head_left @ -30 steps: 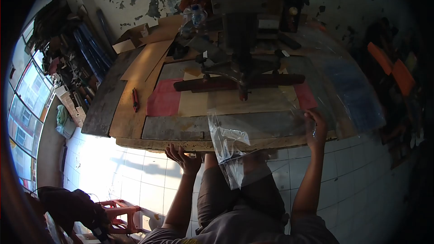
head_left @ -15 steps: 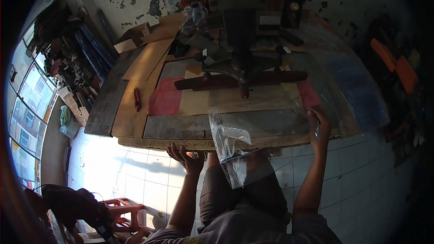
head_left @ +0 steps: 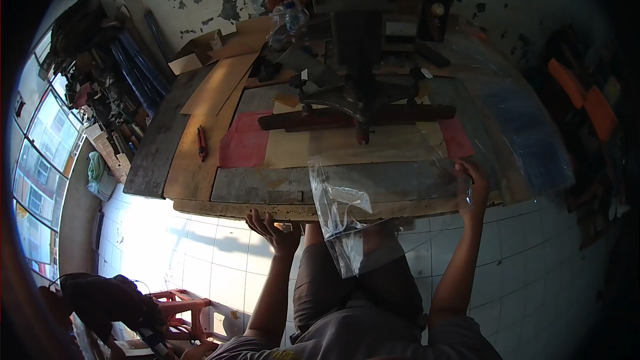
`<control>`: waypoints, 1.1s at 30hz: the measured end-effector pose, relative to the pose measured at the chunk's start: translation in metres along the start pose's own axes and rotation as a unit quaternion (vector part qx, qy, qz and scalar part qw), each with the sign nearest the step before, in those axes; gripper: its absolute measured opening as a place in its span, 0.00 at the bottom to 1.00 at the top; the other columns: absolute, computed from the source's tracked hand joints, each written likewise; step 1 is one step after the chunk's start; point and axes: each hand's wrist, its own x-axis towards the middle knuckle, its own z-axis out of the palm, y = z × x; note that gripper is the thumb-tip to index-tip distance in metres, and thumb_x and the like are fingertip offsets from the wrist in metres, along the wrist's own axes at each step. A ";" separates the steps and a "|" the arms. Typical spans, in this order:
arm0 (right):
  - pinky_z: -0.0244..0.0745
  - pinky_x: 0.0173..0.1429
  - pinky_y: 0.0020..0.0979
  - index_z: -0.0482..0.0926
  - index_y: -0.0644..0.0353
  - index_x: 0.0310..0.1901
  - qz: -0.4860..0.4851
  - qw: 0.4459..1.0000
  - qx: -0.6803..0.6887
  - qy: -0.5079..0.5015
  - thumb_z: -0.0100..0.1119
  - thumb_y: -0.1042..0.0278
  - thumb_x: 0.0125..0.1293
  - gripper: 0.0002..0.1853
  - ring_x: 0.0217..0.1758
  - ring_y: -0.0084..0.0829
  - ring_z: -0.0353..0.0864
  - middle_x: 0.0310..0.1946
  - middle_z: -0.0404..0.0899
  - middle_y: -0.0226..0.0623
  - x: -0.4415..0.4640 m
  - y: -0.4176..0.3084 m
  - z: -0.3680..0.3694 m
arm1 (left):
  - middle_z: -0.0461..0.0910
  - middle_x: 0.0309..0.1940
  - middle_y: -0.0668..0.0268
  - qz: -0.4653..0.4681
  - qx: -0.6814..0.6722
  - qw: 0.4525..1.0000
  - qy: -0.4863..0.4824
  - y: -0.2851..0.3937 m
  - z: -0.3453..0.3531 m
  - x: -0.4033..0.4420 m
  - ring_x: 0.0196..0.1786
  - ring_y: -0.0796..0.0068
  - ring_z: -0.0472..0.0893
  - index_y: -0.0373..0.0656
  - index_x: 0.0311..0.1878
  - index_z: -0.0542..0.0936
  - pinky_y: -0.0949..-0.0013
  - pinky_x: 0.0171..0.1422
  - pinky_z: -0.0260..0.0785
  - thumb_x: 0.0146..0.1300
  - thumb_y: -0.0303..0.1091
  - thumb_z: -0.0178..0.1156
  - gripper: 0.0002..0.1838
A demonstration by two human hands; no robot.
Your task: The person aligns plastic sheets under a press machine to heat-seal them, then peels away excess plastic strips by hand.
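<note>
At the table's front edge my left hand (head_left: 274, 233) rests with its fingers spread, holding nothing. My right hand (head_left: 473, 189) is closed on the right side of a clear plastic sheet (head_left: 343, 199), near the table's front right. A small shiny spot shows at that hand; I cannot make out what it is. The sheet's creased left part hangs over the edge above my lap. Beyond it, the long dark bar (head_left: 400, 117) of a black machine (head_left: 360, 93) sits above a beige strip (head_left: 333, 151) with a red patch (head_left: 244, 140) at its left end.
A red cutter knife (head_left: 202, 144) lies on cardboard (head_left: 190, 167) at the left. A plastic bottle (head_left: 292, 19) stands at the back. Blue-tinted clear sheets (head_left: 527, 133) cover the table's right side. A red stool (head_left: 183, 310) and a person's dark sleeve (head_left: 110, 303) are at lower left.
Both my hands and the plastic sheet stay almost where they were. The view has shifted very slightly. The person at lower left has moved a little.
</note>
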 end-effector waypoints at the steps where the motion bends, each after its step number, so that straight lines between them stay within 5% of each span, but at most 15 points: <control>1: 0.77 0.57 0.32 0.86 0.63 0.51 0.002 1.000 -0.003 -0.001 0.62 0.70 0.76 0.09 0.49 0.33 0.87 0.46 0.85 0.42 0.000 0.001 0.000 | 0.55 0.78 0.39 0.000 0.000 1.000 0.001 0.001 0.000 0.000 0.82 0.28 0.50 0.47 0.76 0.58 0.19 0.79 0.42 0.63 0.54 0.70 0.45; 33: 0.78 0.56 0.32 0.87 0.62 0.52 -0.005 1.000 -0.010 0.007 0.63 0.69 0.75 0.10 0.48 0.32 0.87 0.45 0.86 0.41 0.001 -0.002 0.001 | 0.54 0.78 0.38 0.007 0.000 1.000 0.002 -0.002 0.004 -0.003 0.82 0.26 0.48 0.44 0.74 0.58 0.19 0.79 0.41 0.64 0.54 0.69 0.45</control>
